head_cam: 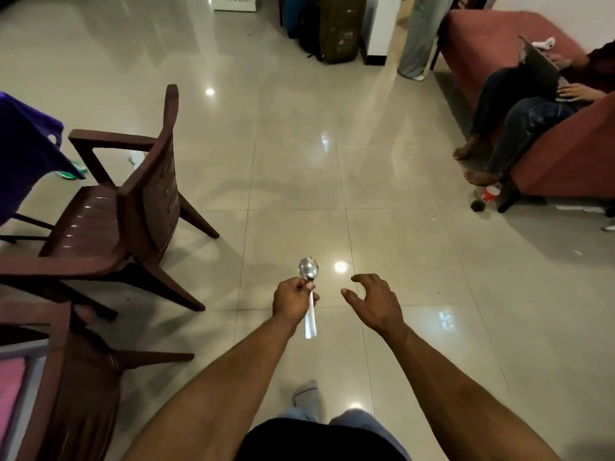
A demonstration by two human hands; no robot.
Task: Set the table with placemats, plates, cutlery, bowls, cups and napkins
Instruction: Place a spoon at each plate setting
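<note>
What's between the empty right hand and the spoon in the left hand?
Nothing: in the head view only bare floor tile shows in the gap between the right hand and the spoon, gripped by the left hand.

Glossy tiled floor [299, 161]; brown chairs [133, 211] on it; perhaps a red cup [491, 194].

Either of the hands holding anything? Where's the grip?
Left hand pinches a spoon at the neck, just below the bowl. Right hand holds nothing.

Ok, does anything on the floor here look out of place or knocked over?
Yes. By the red sofa's leg, a red cup sits on the floor beside a small dark object. Litter, green and white, lies under the purple-clothed table behind the chair.
</note>
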